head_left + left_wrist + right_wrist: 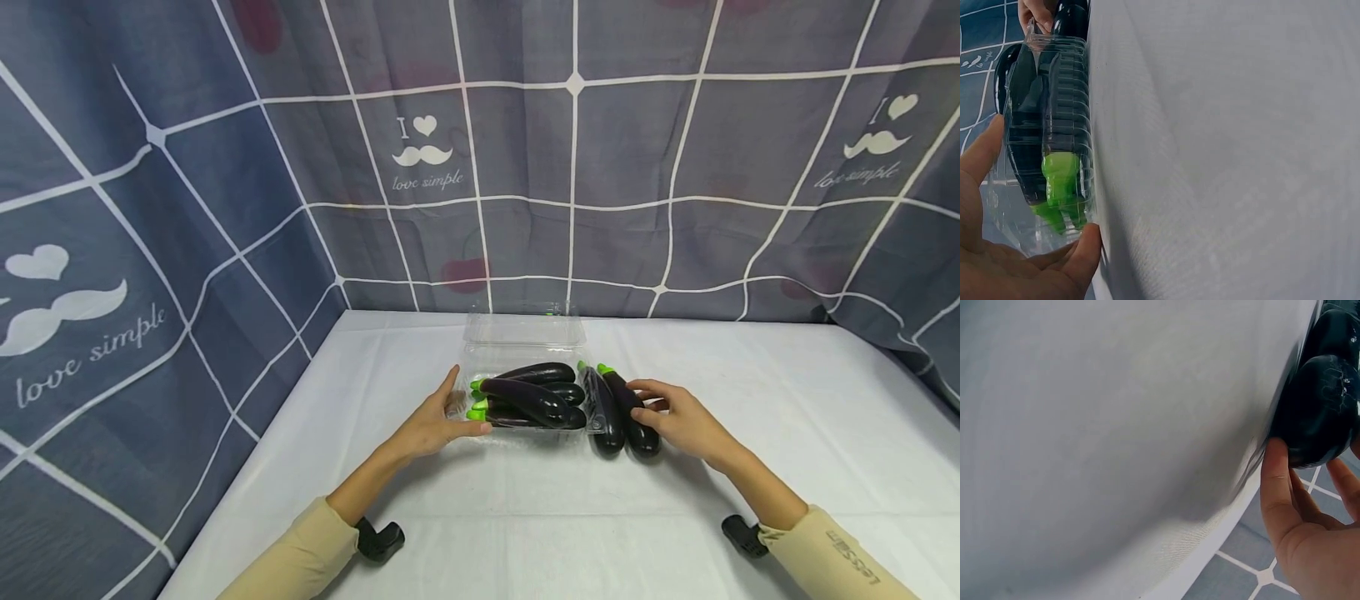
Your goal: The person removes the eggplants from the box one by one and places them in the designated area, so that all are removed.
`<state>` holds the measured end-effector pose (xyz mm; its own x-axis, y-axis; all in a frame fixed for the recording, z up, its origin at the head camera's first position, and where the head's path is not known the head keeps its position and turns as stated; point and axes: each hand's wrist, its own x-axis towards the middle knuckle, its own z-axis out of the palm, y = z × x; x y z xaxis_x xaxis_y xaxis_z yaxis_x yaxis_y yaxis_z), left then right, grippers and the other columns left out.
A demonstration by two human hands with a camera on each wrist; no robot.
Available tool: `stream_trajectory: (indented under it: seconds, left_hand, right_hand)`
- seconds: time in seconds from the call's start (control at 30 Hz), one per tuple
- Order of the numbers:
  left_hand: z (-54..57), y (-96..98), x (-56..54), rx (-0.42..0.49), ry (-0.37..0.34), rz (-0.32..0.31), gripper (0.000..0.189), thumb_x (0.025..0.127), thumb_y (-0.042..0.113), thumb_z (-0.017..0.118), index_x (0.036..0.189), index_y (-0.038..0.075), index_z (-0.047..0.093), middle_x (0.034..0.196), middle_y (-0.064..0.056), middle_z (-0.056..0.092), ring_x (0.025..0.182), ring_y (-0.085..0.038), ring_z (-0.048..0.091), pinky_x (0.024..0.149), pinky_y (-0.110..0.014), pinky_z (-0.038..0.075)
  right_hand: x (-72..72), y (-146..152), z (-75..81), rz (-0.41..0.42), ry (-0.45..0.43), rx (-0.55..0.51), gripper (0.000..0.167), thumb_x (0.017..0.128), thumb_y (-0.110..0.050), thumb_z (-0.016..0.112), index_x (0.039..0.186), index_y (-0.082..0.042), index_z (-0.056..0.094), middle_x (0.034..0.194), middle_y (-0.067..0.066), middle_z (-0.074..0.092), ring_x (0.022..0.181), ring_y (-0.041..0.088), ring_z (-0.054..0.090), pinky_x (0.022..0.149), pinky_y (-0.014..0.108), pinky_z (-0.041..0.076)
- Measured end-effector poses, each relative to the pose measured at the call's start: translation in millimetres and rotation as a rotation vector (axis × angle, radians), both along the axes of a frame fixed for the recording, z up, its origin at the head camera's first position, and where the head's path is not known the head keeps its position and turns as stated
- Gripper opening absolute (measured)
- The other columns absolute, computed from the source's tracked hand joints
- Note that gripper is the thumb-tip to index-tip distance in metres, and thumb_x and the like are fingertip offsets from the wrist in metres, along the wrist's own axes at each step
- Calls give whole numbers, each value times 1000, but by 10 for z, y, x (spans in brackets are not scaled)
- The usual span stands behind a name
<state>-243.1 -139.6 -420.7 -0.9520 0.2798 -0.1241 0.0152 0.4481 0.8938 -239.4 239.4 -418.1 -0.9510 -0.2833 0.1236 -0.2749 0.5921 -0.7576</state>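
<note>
A hinged clear plastic box [525, 332] lies with its lid open toward the back. Several dark eggplants [525, 400] with bright green stem ends are piled in it, stems to the left. My left hand [438, 423] spans the box's left end, thumb at the front corner and fingers at the rear side. Two more eggplants lie side by side just right of the box. My right hand [675, 417] holds the outer eggplant [628, 410], thumb near its rounded end and fingers on its far side; the inner eggplant [609, 421] lies against the box.
A white cloth [555, 533] covers the table. Behind it and at the left hangs a grey-blue checked curtain [517, 167] with white lines. Each wrist wears a black camera, the left camera [381, 540] and the right camera [742, 533], close over the cloth.
</note>
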Motion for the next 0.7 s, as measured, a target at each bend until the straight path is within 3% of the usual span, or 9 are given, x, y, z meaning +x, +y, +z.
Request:
stream_trajectory:
  seconds: [0.7]
  left_hand:
    - [8,16,15,-13,-5,10,116,79,38,84,160,19,3,156,-24,29,143,-37,27,107,-60,31]
  right_hand:
    - [9,24,-23,4,2,5,38,95,-12,65,129,3,60,120,17,65,103,31,61,82,43,47]
